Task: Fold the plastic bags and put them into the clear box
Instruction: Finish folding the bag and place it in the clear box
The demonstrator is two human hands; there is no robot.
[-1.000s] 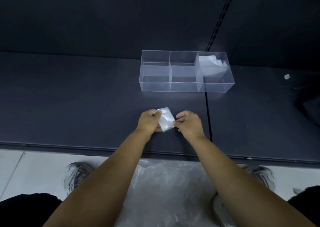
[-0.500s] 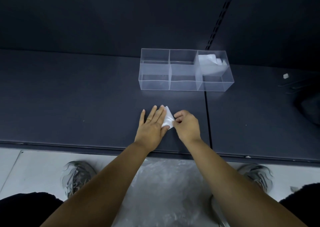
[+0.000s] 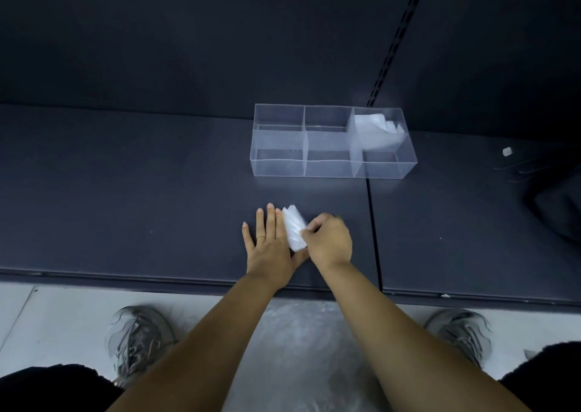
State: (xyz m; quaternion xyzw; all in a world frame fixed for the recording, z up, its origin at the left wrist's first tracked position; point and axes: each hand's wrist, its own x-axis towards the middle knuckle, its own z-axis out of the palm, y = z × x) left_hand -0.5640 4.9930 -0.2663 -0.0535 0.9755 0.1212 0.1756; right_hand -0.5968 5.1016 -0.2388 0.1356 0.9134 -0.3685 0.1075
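A small folded white plastic bag (image 3: 294, 227) lies on the dark table (image 3: 125, 191) between my hands. My left hand (image 3: 270, 245) lies flat with straight fingers, its edge against the bag's left side. My right hand (image 3: 328, 238) has curled fingers and pinches the bag's right edge. Behind them stands the clear box (image 3: 333, 168) with three compartments in a row. Folded white bags (image 3: 374, 125) fill the right compartment; the left and middle ones hold nothing.
A heap of loose clear plastic bags (image 3: 301, 348) lies on the floor below the table edge, between my two grey shoes (image 3: 141, 339). A seam (image 3: 372, 223) splits the table right of my hands. A small white scrap (image 3: 507, 151) and a dark object (image 3: 556, 204) sit at the far right.
My left hand let go of the bag and flattened onto the table beside it. The bag has become narrower, and my right hand keeps pinching its right edge.
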